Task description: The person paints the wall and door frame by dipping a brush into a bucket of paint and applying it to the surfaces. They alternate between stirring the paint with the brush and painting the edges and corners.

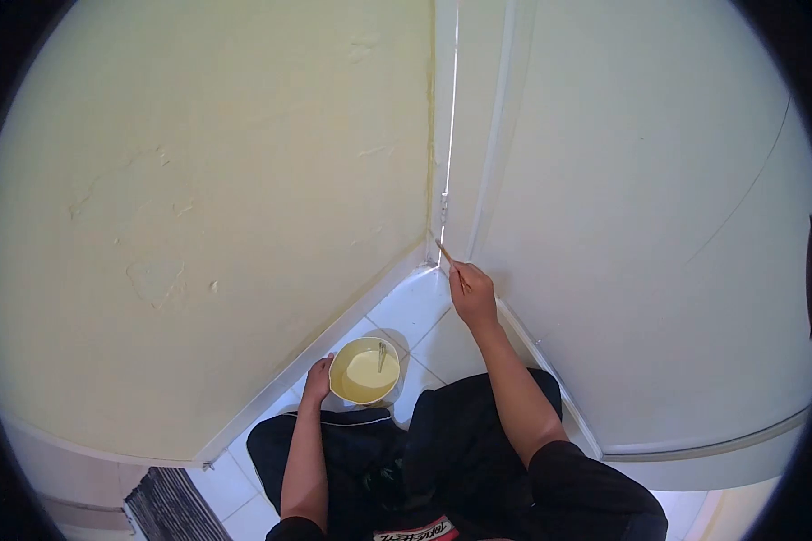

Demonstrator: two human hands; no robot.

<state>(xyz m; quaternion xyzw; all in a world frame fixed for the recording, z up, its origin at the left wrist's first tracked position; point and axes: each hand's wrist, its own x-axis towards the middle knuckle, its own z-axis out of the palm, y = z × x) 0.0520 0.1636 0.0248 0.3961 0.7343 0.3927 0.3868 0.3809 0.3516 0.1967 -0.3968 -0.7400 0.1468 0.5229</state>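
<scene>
My right hand [474,293] is closed round the thin handle of a small paintbrush [444,251]. The brush tip points up and left at the corner where the yellow wall [271,153] meets the white door frame [445,135]; whether it touches cannot be made out. Down by the floor, my left hand [318,379] grips the left side of a round paint bucket [341,371]. Pale yellow paint [368,370] lies inside the bucket, and a slim grey object [382,354] leans in it against the far rim.
A white door [641,207] rises on the right, hinged beside the corner. White skirting [289,374] runs along the wall's foot. My bent legs [334,451] rest over white floor tiles [415,307]. A dark striped mat [176,505] lies at lower left.
</scene>
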